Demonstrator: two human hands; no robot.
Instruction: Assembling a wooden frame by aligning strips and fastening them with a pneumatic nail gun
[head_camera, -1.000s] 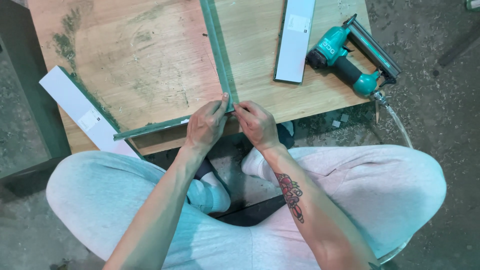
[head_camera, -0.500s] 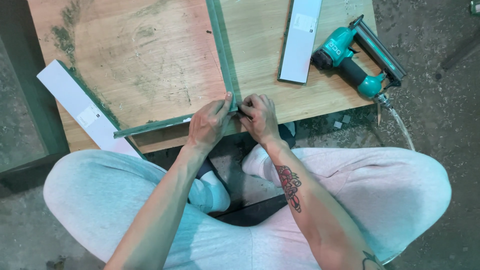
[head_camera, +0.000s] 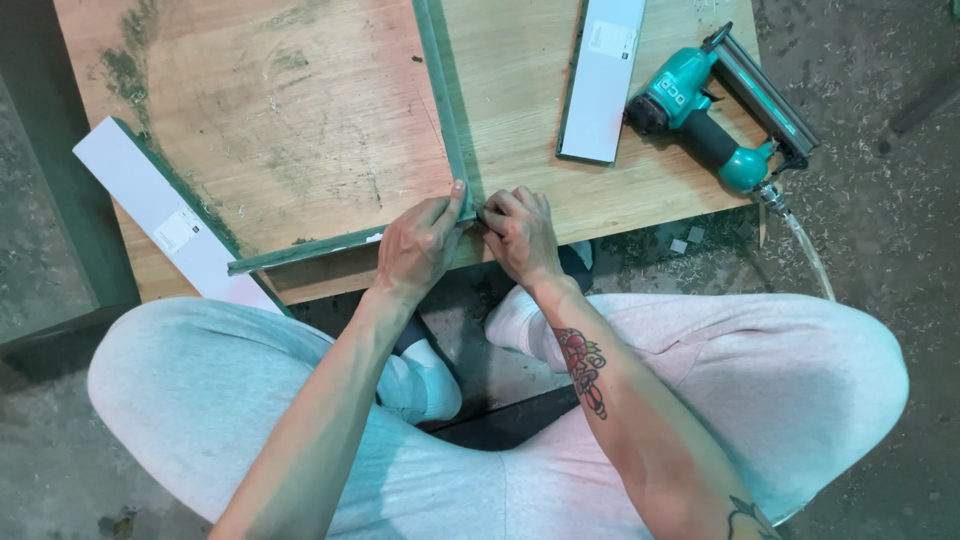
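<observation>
A low wooden desk is carrying two green frame strips that are meeting in a corner near its front edge, with a white-backed strip lying at the left, another white strip near the top and a teal nail gun resting at the right. The left hand is pinching the corner joint from the left, fingers clenched on the strips, while the right hand is pressing the same joint from the right, fingertips grasping it.
</observation>
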